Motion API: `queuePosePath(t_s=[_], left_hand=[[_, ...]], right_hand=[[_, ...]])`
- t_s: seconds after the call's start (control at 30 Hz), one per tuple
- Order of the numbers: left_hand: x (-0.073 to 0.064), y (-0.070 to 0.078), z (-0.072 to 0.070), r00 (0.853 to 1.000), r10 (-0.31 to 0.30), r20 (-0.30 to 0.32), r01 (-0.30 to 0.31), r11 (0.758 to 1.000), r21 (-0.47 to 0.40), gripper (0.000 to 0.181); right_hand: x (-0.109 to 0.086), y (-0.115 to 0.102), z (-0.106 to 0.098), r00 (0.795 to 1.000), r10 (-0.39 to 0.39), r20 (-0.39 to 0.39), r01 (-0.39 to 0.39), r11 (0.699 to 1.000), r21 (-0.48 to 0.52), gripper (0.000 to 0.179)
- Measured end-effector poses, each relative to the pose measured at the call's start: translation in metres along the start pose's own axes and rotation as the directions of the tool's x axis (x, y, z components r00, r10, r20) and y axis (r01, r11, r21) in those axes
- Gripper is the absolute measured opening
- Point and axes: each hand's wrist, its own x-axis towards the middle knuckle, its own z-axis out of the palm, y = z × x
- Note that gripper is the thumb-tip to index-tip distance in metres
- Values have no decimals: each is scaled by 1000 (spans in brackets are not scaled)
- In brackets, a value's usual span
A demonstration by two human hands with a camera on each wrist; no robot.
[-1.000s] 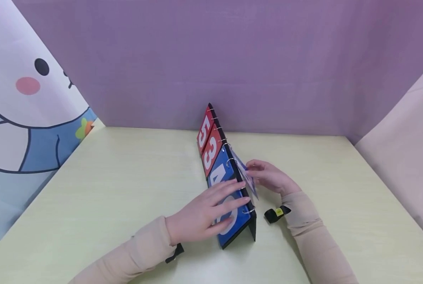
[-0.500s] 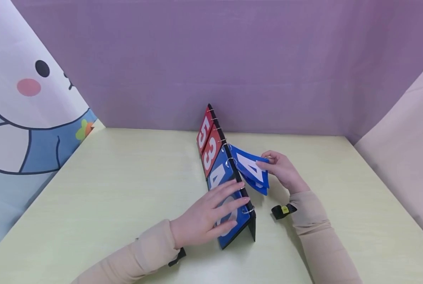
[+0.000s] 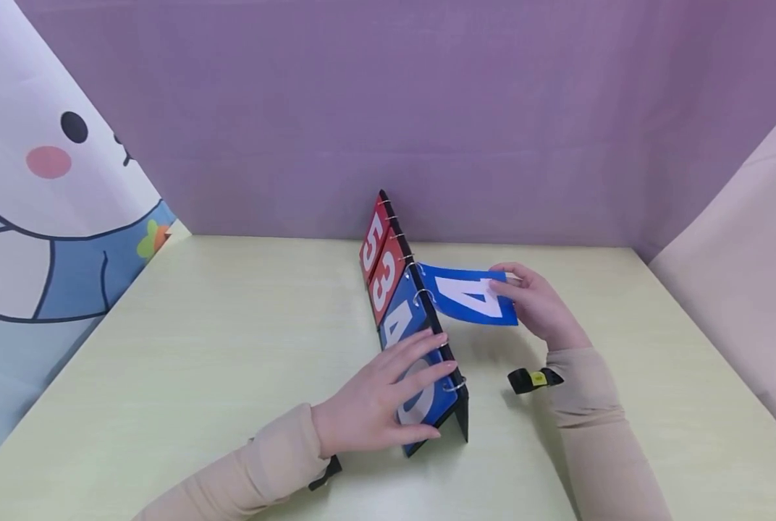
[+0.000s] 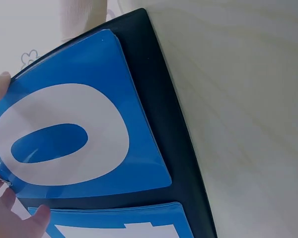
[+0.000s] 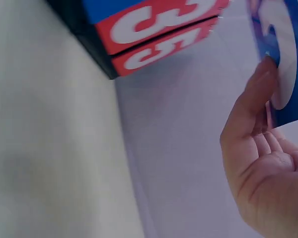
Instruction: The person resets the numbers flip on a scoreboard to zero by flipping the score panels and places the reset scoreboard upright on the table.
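A tent-shaped flip scoreboard [image 3: 388, 282] stands on the table, its ringed top edge running away from me. Its left face carries red 5 and 3 cards and blue cards; the near blue card [image 4: 104, 168] reads 0. My left hand [image 3: 375, 401] rests over the near end, fingers straight, with tips at the top edge and the thumb by the near edge. On the right side, my right hand [image 3: 547, 311] pinches the outer end of a lifted blue number card [image 3: 469, 297] showing a 4. Its underside bears a white numeral in the right wrist view.
The pale table [image 3: 258, 311] extends around the scoreboard. A purple backdrop [image 3: 388, 108] rises close behind its far end. A cartoon-printed sheet [image 3: 10, 268] hangs at left, a pale one [image 3: 746, 239] at right. A black strap [image 3: 534, 380] sits by my right wrist.
My right hand has swung the blue card outward and up to the right, from hanging against the back to nearly level. The left hand has stayed on the scoreboard, its thumb shifting slightly nearer.
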Motion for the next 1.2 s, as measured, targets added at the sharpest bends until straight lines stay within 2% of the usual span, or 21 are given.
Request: queuePosePath(t_s=[0.17, 0.3, 0.4, 0.5, 0.57, 0.67, 0.73, 0.87, 1.03, 1.2], left_hand=[[0, 1, 0, 1000, -8, -3, 8, 1000, -16, 80], [0, 2, 0, 1000, -13, -5, 13, 1000, -25, 80], [0, 2, 1, 1000, -16, -5, 16, 999, -31, 80], [-1, 2, 1, 1000, -19, -3, 19, 999, -36, 80], [-1, 2, 1, 1000, -25, 0, 25, 999, -40, 80], [-1, 2, 2, 1000, -26, 4, 26, 999, -46, 80], [0, 2, 2, 1000, -24, 5, 24, 999, -45, 80], [0, 2, 1, 1000, -19, 6, 19, 999, -38, 80], [0, 2, 1, 1000, -28, 10, 28, 999, -43, 81], [0, 2, 2, 1000, -26, 5, 27, 998, -49, 81]], right_hand=[[-14, -18, -4, 1000, -24, -8, 25, 989, 146, 44], [-26, -31, 0, 993, -116, -11, 114, 949, 293, 44], [-31, -37, 8, 972, -235, 2, 217, 899, 381, 37], [-36, -40, 18, 937, -350, 25, 311, 862, 399, 37], [-37, -41, 24, 918, -394, 43, 354, 863, 362, 42], [-39, -41, 34, 905, -418, 80, 391, 890, 233, 53], [-39, -40, 41, 912, -400, 89, 390, 914, 108, 60], [-38, -39, 57, 935, -340, 104, 347, 936, -60, 68], [-36, -38, 71, 944, -309, 115, 321, 941, -104, 72], [-34, -37, 76, 939, -330, 94, 340, 930, -138, 68]])
